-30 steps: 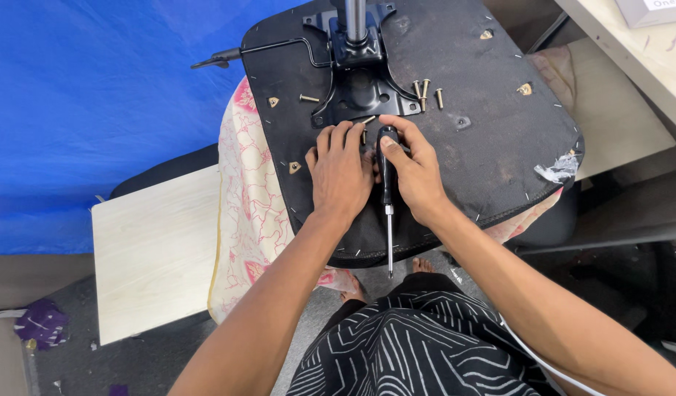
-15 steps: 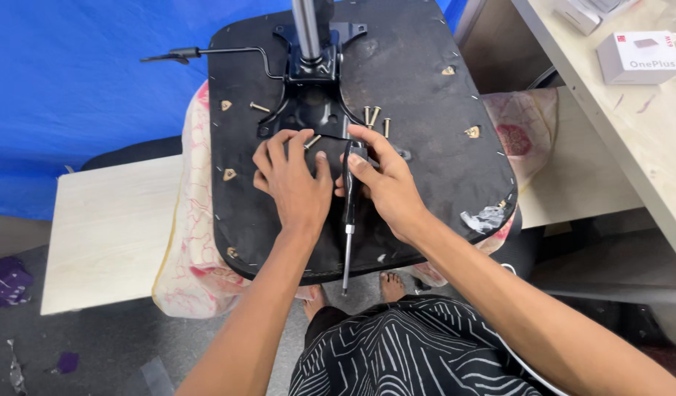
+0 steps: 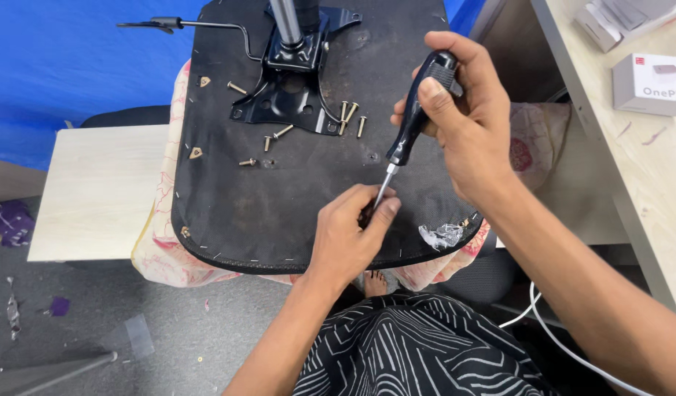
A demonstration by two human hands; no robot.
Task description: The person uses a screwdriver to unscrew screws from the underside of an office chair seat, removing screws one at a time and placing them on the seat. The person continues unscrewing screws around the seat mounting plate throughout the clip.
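Note:
An upturned black chair seat base (image 3: 272, 213) lies across my lap. Bolted near its far edge is a black metal mechanism plate (image 3: 290, 95) with a grey post. My right hand (image 3: 463, 117) grips the black handle of a screwdriver (image 3: 411, 125), held tilted with its tip pointing down at the seat's near edge. My left hand (image 3: 349, 235) pinches around the screwdriver tip there; what sits under the fingers is hidden. Several loose brass screws (image 3: 349, 114) lie beside the plate.
A black lever rod (image 3: 199, 26) sticks out left from the mechanism. A pale wooden board (image 3: 96, 191) lies left of the seat, a light desk (image 3: 631, 147) with a white box (image 3: 649, 84) stands to the right. Crumpled clear plastic (image 3: 441, 235) sits at the seat's near edge.
Both hands left the mechanism plate and came to the seat's near edge. My right hand turned the screwdriver so its tip points down, and my left hand now pinches at the tip.

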